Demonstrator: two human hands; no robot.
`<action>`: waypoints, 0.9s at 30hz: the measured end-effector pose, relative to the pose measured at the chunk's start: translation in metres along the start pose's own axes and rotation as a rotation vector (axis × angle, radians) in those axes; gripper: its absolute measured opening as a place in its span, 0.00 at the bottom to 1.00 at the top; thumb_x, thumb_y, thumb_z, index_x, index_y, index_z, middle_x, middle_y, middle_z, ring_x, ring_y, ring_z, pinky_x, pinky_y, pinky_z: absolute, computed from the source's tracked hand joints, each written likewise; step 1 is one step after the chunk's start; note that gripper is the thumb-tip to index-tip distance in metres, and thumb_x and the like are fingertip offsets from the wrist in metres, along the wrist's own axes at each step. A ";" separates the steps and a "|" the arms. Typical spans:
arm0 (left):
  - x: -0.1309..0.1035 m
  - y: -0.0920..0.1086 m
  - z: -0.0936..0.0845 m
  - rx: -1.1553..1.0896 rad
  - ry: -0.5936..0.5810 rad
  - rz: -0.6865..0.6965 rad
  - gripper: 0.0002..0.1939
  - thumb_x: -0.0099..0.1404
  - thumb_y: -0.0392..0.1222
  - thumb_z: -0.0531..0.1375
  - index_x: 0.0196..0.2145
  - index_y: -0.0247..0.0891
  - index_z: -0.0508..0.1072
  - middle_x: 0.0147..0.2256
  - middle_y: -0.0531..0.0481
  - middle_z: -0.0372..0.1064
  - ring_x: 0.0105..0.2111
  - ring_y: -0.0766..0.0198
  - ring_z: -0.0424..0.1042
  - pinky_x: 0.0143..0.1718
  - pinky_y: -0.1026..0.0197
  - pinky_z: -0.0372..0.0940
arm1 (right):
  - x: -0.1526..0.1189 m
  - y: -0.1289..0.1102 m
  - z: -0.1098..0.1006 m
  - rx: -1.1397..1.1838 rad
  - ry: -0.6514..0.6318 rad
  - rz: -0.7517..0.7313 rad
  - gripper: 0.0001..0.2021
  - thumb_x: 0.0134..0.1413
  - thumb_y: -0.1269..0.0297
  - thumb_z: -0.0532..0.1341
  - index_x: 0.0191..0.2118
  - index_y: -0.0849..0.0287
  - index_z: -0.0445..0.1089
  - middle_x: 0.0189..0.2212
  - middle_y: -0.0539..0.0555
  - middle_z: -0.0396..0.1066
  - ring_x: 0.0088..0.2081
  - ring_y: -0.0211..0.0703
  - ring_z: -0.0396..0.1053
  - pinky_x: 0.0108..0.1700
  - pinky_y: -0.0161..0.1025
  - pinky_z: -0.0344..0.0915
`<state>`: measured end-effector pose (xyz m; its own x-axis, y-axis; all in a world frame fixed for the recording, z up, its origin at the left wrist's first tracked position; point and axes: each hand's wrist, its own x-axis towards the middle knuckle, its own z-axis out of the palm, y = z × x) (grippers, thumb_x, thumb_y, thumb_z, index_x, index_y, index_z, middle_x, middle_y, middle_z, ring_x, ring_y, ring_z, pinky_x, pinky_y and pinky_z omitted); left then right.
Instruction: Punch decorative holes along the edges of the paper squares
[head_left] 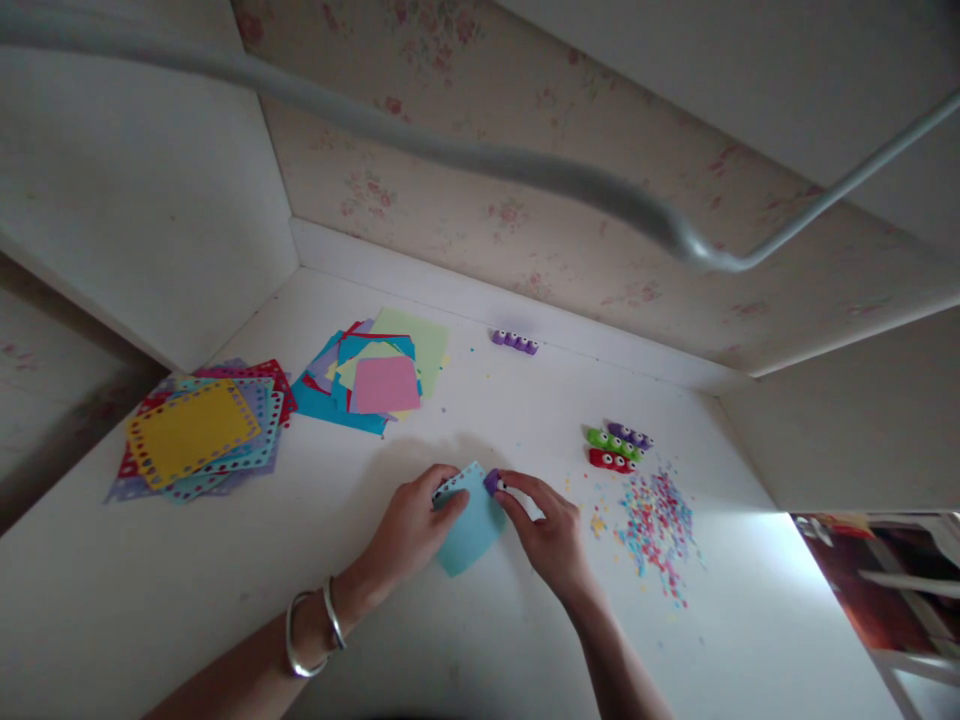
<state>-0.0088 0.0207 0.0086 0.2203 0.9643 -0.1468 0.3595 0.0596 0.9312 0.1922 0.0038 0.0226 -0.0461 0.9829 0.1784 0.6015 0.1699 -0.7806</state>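
Pale-blue rectangular paper card, dotted along its upper-left edge, pinched by the left hand, thumb on top. Right hand: thumb and fingers closed around a small purple piece with eye-like spots, beside the card. Right of these fingers: multicoloured confetti; left of the left fingers: dotted-border coloured paper sheets, on the white tabletop.

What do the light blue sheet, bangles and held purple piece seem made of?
Light blue sheet: probably paper, matte, thin-edged. Bangles: likely metal, silvery and polished, with bright highlights. Purple piece: perhaps plastic, from its solid colour; finish unclear.
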 end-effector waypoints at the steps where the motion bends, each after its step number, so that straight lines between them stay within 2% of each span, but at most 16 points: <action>1: -0.001 -0.001 0.002 0.043 0.013 0.020 0.13 0.68 0.45 0.56 0.47 0.39 0.72 0.40 0.48 0.77 0.38 0.57 0.76 0.40 0.60 0.66 | 0.000 0.002 0.002 -0.005 0.000 -0.019 0.09 0.61 0.62 0.62 0.45 0.50 0.76 0.44 0.53 0.78 0.46 0.46 0.76 0.30 0.34 0.77; 4: -0.005 -0.007 0.011 0.211 0.056 0.099 0.14 0.69 0.44 0.56 0.50 0.38 0.70 0.45 0.45 0.76 0.42 0.54 0.75 0.46 0.54 0.66 | -0.002 0.009 0.006 -0.010 -0.016 -0.037 0.08 0.61 0.63 0.62 0.45 0.50 0.76 0.43 0.52 0.78 0.45 0.45 0.76 0.36 0.36 0.78; 8: -0.011 -0.013 0.021 0.395 0.093 0.213 0.16 0.70 0.40 0.56 0.54 0.37 0.66 0.48 0.42 0.75 0.44 0.52 0.75 0.50 0.49 0.63 | -0.004 0.014 0.008 0.003 -0.070 -0.021 0.08 0.61 0.63 0.62 0.44 0.50 0.76 0.43 0.53 0.78 0.44 0.44 0.77 0.31 0.34 0.77; 13: -0.013 -0.011 0.026 0.569 0.092 0.257 0.17 0.70 0.39 0.56 0.55 0.36 0.65 0.44 0.43 0.75 0.43 0.51 0.73 0.48 0.47 0.62 | -0.007 0.016 0.007 -0.015 -0.077 -0.025 0.07 0.61 0.63 0.61 0.43 0.50 0.76 0.43 0.53 0.78 0.44 0.46 0.77 0.37 0.39 0.78; 18: -0.013 -0.009 0.027 0.686 0.083 0.273 0.11 0.70 0.39 0.55 0.49 0.38 0.69 0.43 0.44 0.70 0.42 0.52 0.70 0.44 0.49 0.63 | -0.011 0.018 0.008 -0.049 -0.098 -0.071 0.07 0.62 0.64 0.61 0.44 0.51 0.76 0.43 0.53 0.78 0.46 0.46 0.76 0.46 0.44 0.77; 22: -0.015 -0.007 0.024 0.730 0.116 0.328 0.14 0.70 0.40 0.55 0.52 0.37 0.69 0.48 0.40 0.67 0.44 0.50 0.68 0.45 0.48 0.63 | -0.013 0.018 0.007 -0.077 -0.072 -0.145 0.09 0.62 0.68 0.60 0.45 0.50 0.76 0.45 0.54 0.78 0.47 0.45 0.75 0.50 0.45 0.75; 24: -0.018 -0.005 0.021 0.715 0.091 0.396 0.14 0.71 0.40 0.54 0.52 0.38 0.69 0.51 0.40 0.67 0.48 0.50 0.67 0.49 0.47 0.62 | -0.014 0.018 0.006 -0.084 -0.053 -0.188 0.11 0.61 0.70 0.61 0.47 0.50 0.76 0.45 0.53 0.77 0.47 0.45 0.75 0.50 0.45 0.75; 27: -0.024 -0.004 0.019 0.692 -0.010 0.478 0.13 0.71 0.42 0.54 0.50 0.39 0.72 0.54 0.42 0.68 0.54 0.50 0.64 0.55 0.46 0.58 | -0.017 0.019 0.004 -0.116 -0.036 -0.253 0.15 0.60 0.74 0.61 0.49 0.49 0.75 0.46 0.53 0.77 0.49 0.46 0.75 0.51 0.45 0.74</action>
<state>0.0015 -0.0076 0.0021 0.4970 0.8431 0.2054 0.6997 -0.5293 0.4798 0.2015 -0.0098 0.0020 -0.2332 0.9126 0.3359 0.6545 0.4028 -0.6398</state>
